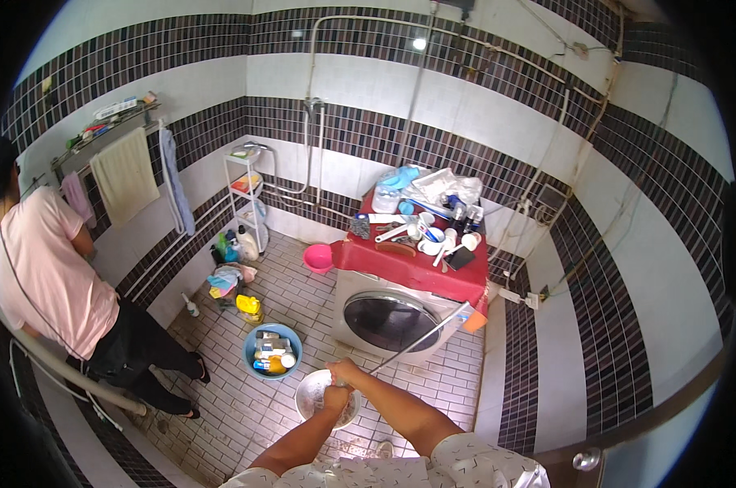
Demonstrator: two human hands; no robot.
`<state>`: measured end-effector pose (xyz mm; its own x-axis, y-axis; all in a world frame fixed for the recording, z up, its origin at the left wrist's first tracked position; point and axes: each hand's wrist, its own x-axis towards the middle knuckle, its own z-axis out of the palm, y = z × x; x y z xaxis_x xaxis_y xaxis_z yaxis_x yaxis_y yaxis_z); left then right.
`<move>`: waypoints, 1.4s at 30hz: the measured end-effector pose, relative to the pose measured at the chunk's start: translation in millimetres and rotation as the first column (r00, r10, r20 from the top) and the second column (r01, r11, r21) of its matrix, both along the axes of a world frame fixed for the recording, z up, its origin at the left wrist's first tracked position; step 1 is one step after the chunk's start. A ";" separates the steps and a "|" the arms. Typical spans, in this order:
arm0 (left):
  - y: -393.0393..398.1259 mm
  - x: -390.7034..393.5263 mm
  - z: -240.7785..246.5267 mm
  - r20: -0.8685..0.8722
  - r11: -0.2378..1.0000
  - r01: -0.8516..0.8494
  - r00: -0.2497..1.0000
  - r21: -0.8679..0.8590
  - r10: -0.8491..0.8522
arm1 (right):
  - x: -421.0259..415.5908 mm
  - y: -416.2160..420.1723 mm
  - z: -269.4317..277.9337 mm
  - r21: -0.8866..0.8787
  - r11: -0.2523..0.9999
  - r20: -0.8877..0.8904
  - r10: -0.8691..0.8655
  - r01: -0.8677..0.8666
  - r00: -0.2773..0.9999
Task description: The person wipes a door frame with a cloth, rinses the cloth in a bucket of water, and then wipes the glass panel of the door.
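Over a white basin [307, 390] of cloudy, sudsy water, my two hands are close together. My right hand [343, 371] is closed at the lower end of a long metal pole, apparently a mop [419, 339]. The pole slants up to the right, across the front of the washing machine [352, 341]. Just below it, my left hand [336, 398] is closed on the same end, over the basin. My fingers hide most of what they grip, so the mop's head is hard to make out.
Left of the basin stands a blue tub [250, 366] of bottles. A yellow jug [249, 308] and a pink basin [318, 258] sit farther back. Toiletries crowd the red cover [392, 262] on the washing machine. Another person [56, 268] stands at the left, facing away.
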<state>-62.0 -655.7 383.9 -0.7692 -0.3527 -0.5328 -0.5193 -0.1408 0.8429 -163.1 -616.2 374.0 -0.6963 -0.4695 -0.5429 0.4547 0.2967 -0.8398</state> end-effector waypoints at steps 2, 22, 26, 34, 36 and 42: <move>1.1 2.1 8.5 -0.066 0.999 0.024 0.997 -0.034 -0.027 | -0.6 4.9 -6.0 0.009 0.998 -0.010 -0.063 0.063 0.998; 23.1 -11.6 3.9 -0.317 0.988 0.102 0.939 -0.118 -0.135 | 7.4 68.1 62.2 -0.351 0.936 0.067 -0.009 0.032 0.998; 93.4 -45.1 21.1 -0.143 0.802 0.339 0.877 -0.491 -0.459 | -5.3 194.3 37.5 -0.066 0.964 -0.047 -0.259 0.256 0.965; 276.7 -93.5 66.1 0.071 0.475 0.651 0.630 -0.592 -0.774 | 64.9 393.5 60.0 0.440 0.797 -0.619 -0.064 0.414 0.783; 321.1 -94.5 80.6 0.040 0.402 0.631 0.567 -0.663 -0.823 | 88.8 427.5 75.2 0.435 0.765 -0.605 -0.143 0.475 0.784; 426.4 -97.2 100.3 0.087 0.209 0.756 0.331 -0.620 -0.940 | 142.4 502.2 102.9 0.599 0.573 -0.537 -0.231 0.560 0.811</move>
<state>-159.3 -229.4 484.2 -0.8220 0.5046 -0.2639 0.1970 0.6869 0.6996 -20.7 -114.0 476.9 -0.9197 0.3187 -0.2294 0.3924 0.7253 -0.5656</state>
